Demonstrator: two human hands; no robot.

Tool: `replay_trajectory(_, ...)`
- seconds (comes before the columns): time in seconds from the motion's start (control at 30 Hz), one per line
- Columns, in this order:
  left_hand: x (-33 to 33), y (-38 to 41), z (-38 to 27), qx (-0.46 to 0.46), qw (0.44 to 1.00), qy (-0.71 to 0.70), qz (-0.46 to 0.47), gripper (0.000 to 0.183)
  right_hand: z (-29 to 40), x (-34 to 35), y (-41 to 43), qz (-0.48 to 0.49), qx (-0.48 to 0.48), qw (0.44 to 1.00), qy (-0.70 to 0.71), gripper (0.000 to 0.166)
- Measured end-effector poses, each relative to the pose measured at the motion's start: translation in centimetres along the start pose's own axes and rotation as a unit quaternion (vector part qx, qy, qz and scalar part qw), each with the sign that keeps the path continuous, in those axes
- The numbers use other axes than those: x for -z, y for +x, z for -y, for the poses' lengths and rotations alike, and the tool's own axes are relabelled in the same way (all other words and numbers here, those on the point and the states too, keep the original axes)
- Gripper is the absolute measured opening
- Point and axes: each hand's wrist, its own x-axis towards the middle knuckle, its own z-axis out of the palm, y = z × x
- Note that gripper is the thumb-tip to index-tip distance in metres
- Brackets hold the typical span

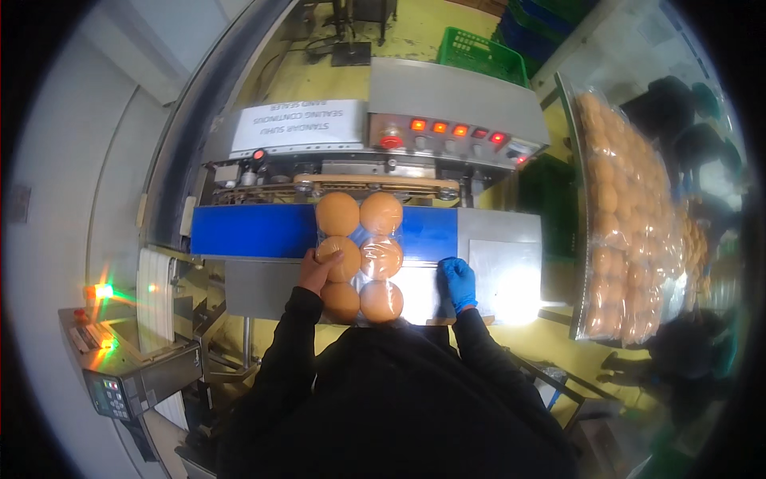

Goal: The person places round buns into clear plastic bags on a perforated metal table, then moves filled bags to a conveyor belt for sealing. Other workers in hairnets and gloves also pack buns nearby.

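A clear plastic bag of round brown buns (pixel 381 257) lies across the blue conveyor belt (pixel 254 232) and the steel shelf before me, its far end close to the band sealer (pixel 383 179). My bare left hand (pixel 321 269) grips the bag's left edge, with the thumb over a middle bun. To the right of the bag, my right hand (pixel 459 281), in a blue glove, rests at the near edge of the belt with its fingers bent in; whether it holds anything small cannot be told.
Many bagged buns (pixel 628 221) lie on a tray or table at the right, with people beyond. The sealer's lit control panel (pixel 455 135) faces me. At the lower left stands a machine with a keypad (pixel 111 395). A green crate (pixel 482 57) lies behind the sealer.
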Motion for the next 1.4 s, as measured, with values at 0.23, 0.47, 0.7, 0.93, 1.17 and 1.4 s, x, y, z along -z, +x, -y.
replay_trajectory(0.23,6.0,2.1,1.8,-0.015,1.0,-0.003,-0.017,0.067,-0.3,0.3,0.7,-0.002,-0.018,0.998,-0.068,0.014)
replay_trajectory(0.47,11.4,2.5,0.6,-0.037,0.999,0.02,-0.027,0.071,0.4,0.6,2.1,0.017,-0.099,0.995,0.016,0.016)
replay_trajectory(0.7,17.0,3.8,0.5,-0.029,0.996,0.084,-0.027,0.08,-0.2,1.8,3.2,0.063,-0.123,0.987,0.076,0.016)
replay_trajectory(0.93,22.7,5.1,2.2,-0.032,0.992,0.118,-0.041,0.083,-0.5,2.4,4.3,0.138,-0.184,0.967,0.111,0.024)
replay_trajectory(1.17,20.7,2.3,1.6,-0.125,0.979,-0.157,0.038,0.055,0.8,-3.0,4.0,0.273,-0.23,0.933,0.04,0.028)
replay_trajectory(1.4,17.9,-5.3,9.0,-0.131,0.948,-0.195,-0.214,0.053,4.1,-13.5,-0.1,0.429,-0.205,0.877,-0.069,0.033)
